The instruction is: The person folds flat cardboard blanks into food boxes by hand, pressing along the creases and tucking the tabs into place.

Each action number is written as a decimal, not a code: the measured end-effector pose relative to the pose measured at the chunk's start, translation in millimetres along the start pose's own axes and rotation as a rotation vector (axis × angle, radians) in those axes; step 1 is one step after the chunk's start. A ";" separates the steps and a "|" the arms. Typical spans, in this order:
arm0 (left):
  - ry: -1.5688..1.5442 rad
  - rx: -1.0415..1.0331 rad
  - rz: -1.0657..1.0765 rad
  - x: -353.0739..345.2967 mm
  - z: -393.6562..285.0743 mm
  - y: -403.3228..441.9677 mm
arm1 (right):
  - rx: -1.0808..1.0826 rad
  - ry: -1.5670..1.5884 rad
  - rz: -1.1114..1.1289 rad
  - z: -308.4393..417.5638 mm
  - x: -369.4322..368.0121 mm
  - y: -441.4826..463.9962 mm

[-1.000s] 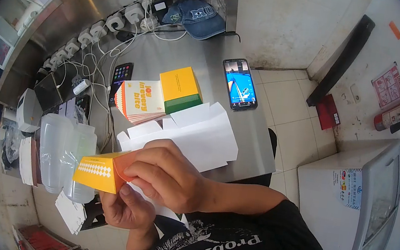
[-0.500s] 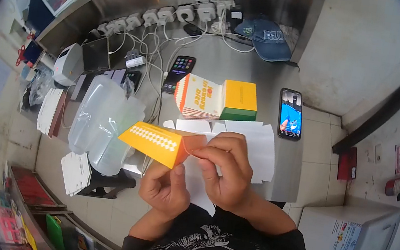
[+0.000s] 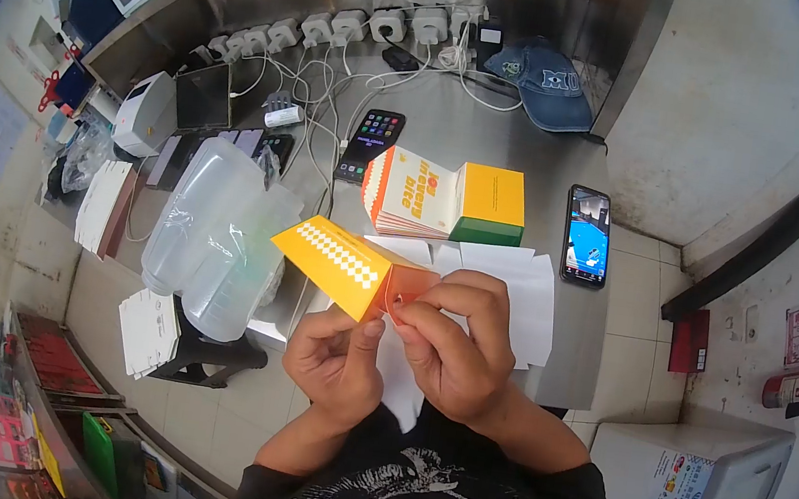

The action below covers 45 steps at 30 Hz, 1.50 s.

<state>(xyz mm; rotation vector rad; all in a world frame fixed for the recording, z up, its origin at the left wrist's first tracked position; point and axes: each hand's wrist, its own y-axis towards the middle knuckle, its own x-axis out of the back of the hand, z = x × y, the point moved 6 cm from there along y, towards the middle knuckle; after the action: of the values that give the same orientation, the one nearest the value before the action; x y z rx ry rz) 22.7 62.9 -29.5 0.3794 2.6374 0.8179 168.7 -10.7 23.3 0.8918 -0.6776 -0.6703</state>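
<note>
Between my two hands is a small yellow and orange paper food box (image 3: 338,260) with a row of white diamonds on its side. My left hand (image 3: 337,357) grips its lower edge between thumb and fingers. My right hand (image 3: 456,343) pinches an orange flap at the box's right end; the inside of the box is mostly hidden by the fingers. Just beyond the hands, flat white card blanks (image 3: 515,295) lie on the metal table. Behind them rests a stack of printed cartons (image 3: 414,194) with a yellow and green carton (image 3: 492,204) at its right.
Clear plastic containers (image 3: 220,236) stand left of my hands. A phone (image 3: 587,236) lies at the table's right edge, another phone (image 3: 370,147) behind the cartons. White cables and chargers (image 3: 350,27) run along the back, beside a blue cap (image 3: 548,85). Cards (image 3: 149,333) lie on a black stool.
The view has shifted slightly. My right fingers have moved a little along the orange flap, and the box is tilted more, its right end lower. Both hands still hold it.
</note>
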 end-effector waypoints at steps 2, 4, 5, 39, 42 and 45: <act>-0.019 0.021 0.014 0.3 2.5 2.5 | -0.002 -0.009 0.005 1.7 1.6 0.2; -0.036 -0.034 0.021 2.0 4.8 3.0 | -0.011 -0.005 0.050 5.4 2.6 3.2; -0.038 -0.032 0.020 4.3 7.3 2.7 | -0.011 -0.007 0.051 5.3 2.2 3.2; -0.160 0.147 0.034 -20.1 6.3 3.0 | -0.091 0.051 0.007 -5.9 4.6 -2.8; -0.147 0.139 0.028 -18.3 8.1 1.3 | -0.057 -0.014 -0.010 -2.5 4.8 -3.0; -0.101 0.125 0.028 -17.1 9.3 -0.5 | -0.030 -0.061 -0.025 -1.7 4.7 -4.9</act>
<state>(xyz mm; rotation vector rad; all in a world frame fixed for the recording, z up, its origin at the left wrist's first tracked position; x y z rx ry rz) 41.8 61.0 -32.7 0.4782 2.6010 0.6262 171.7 -15.7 19.4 0.8563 -0.7100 -0.7305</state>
